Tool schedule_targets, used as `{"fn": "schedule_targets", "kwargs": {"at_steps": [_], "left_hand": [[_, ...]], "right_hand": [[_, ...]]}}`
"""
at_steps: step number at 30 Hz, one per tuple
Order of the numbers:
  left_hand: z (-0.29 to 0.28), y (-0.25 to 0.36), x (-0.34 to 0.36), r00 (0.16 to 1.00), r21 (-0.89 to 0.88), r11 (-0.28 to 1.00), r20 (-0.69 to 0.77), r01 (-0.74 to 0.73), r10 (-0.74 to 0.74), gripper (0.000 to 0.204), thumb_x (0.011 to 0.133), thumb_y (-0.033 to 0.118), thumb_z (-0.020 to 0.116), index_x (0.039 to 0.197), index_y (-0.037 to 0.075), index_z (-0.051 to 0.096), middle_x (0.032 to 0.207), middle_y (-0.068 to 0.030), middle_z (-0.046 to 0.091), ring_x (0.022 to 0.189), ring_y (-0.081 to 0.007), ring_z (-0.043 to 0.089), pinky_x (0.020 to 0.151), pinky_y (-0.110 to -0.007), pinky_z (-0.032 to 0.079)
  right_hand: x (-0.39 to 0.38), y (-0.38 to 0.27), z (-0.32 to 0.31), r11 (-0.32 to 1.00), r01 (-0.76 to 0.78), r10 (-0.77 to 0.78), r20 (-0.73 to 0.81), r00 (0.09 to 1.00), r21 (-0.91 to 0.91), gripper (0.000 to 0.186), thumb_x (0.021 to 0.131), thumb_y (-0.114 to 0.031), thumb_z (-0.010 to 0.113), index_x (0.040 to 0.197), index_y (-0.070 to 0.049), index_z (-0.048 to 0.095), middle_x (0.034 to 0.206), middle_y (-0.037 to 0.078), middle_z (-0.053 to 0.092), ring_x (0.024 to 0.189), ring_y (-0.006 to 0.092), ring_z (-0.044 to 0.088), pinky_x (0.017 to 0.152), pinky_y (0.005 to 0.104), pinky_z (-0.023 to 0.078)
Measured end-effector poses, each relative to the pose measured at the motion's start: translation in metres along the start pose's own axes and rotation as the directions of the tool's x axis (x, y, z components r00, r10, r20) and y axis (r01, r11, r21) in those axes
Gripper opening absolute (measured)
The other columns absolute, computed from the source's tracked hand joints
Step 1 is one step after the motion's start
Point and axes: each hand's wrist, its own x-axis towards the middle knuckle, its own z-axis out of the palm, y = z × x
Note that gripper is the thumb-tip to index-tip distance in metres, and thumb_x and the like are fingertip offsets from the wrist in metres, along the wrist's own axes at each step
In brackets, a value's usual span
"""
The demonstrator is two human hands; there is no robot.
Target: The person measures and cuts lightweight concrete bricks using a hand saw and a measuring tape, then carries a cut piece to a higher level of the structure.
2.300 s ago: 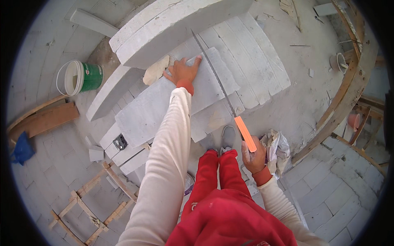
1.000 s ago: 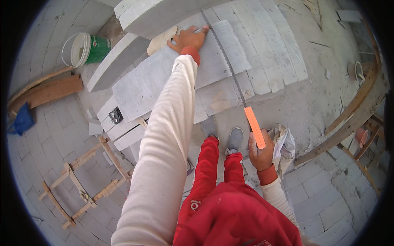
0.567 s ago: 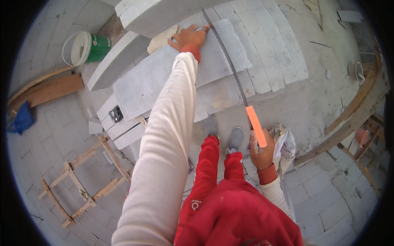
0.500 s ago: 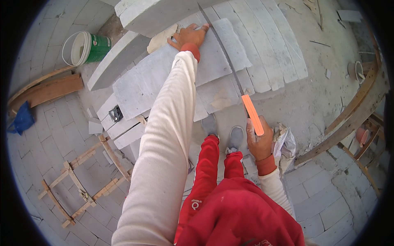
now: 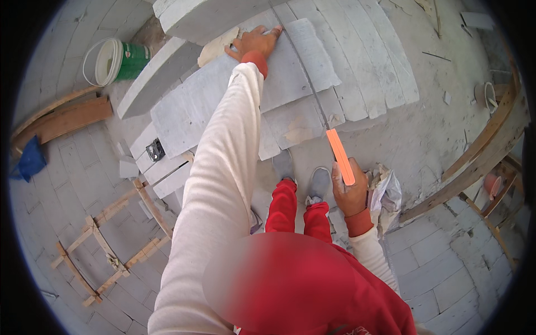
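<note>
My right hand (image 5: 353,191) is wrapped round the orange handle (image 5: 340,156) of a handsaw. The long, thin saw blade (image 5: 314,88) runs up and to the left across a pale grey block (image 5: 286,73). My left hand (image 5: 258,43) lies on the far part of this block with fingers spread, its thumb close beside the blade. Whether the blade sits in a cut is too fine to tell. Beneath lies another wide grey slab (image 5: 192,114), partly covered by my left sleeve. More long grey blocks (image 5: 363,61) lie side by side to the right of the blade.
Large grey blocks (image 5: 206,19) stand at the far left. A green and white bucket (image 5: 131,60) lies tilted beyond them. At lower left, a wooden frame (image 5: 120,245) rests on the paved floor. Curved wooden boards (image 5: 469,167) are at the right, and a whitish sack (image 5: 386,195) lies near my right hand.
The saw handle and my right hand have shifted slightly left. My left hand stays on the block; the whole view has moved a little.
</note>
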Motion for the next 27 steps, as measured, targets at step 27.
{"fn": "schedule_targets", "kwargs": {"at_steps": [27], "left_hand": [[0.003,-0.005,0.006,1.000,0.027,0.999,0.009,-0.025,0.024,0.066,0.090,0.076,0.054,0.138,0.033,0.067,0.150,-0.0131,0.056,0.152,-0.0384,0.029,0.122,-0.062,-0.005]], "right_hand": [[-0.046,0.020,0.000,1.000,-0.018,0.017,-0.031,0.999,-0.013,0.029,0.098,-0.018,0.069,0.082,-0.002,0.050,0.067,0.016,0.054,0.056,0.0389,0.056,0.051,0.0415,0.043]]}}
